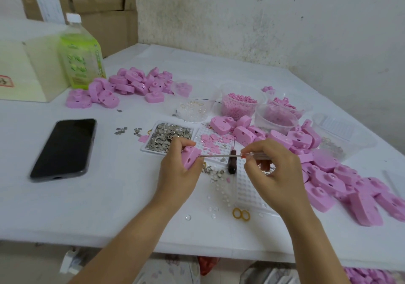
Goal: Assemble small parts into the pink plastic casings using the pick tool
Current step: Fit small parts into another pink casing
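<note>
My left hand [177, 169] grips a pink casing [191, 157] above the table, its side turned to the right. My right hand [274, 169] pinches the clear handle of a pick tool [221, 155]; the thin metal shaft lies level and its tip touches the casing's side. Under the shaft, a second tool with a dark handle [232, 163] lies on a white grid tray [215, 144] of small pink parts. Left of that sits a tray of small metal pieces [168, 136].
Piles of pink casings lie at the right [341, 180] and at the back left [131, 84]. Clear tubs [238, 103] hold pink and clear bits. A phone [65, 147] lies on the left, a green bottle [81, 55] behind it. Yellow rings [241, 214] and clear beads are scattered near the front.
</note>
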